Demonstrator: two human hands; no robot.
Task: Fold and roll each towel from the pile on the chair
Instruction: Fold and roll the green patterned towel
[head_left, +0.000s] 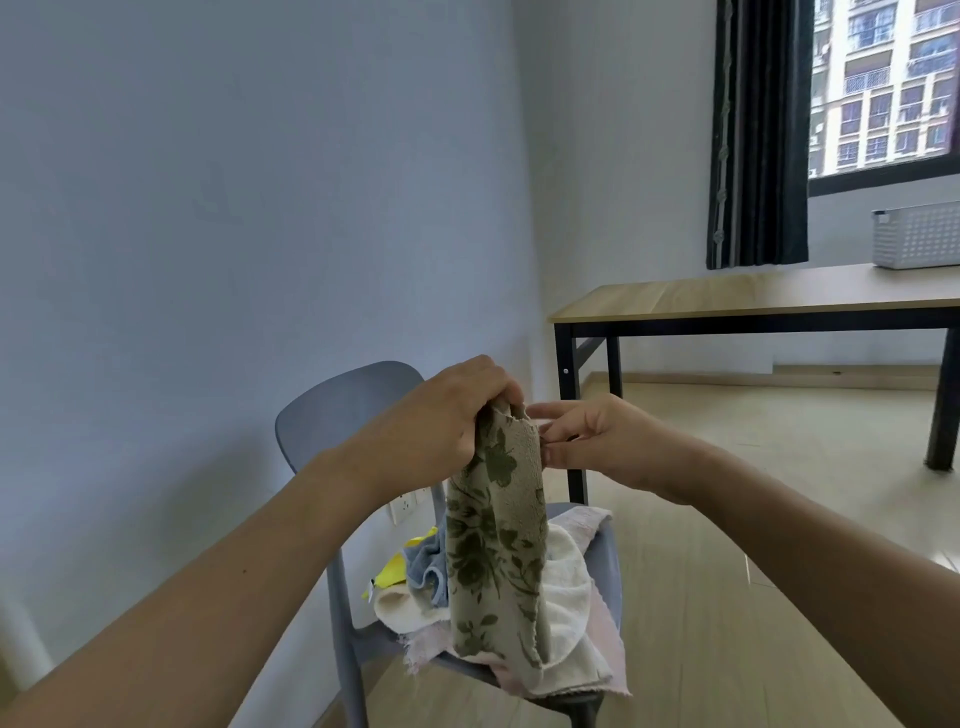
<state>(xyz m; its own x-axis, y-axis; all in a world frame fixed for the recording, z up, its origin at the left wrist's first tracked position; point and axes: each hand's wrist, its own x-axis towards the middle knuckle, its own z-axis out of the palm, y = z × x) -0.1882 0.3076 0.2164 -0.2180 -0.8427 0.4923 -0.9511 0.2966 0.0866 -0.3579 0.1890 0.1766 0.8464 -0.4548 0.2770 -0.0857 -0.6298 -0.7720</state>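
Observation:
A beige towel with a dark green flower print (496, 561) hangs lengthwise above the chair. My left hand (441, 421) grips its top end from the left. My right hand (587, 436) is at the top right edge, fingertips pinching or touching the hem; the contact is small and hard to make out. Below the towel a pile of towels (569, 587) lies on the seat of the grey-blue chair (332, 410): white, pink, blue and yellow ones, partly hidden by the hanging towel.
A wooden table with black legs (727, 296) stands to the right, with a white perforated basket (917, 236) on it near the window. A wall socket (408, 506) sits low on the wall behind the chair. Light wood floor surrounds the chair.

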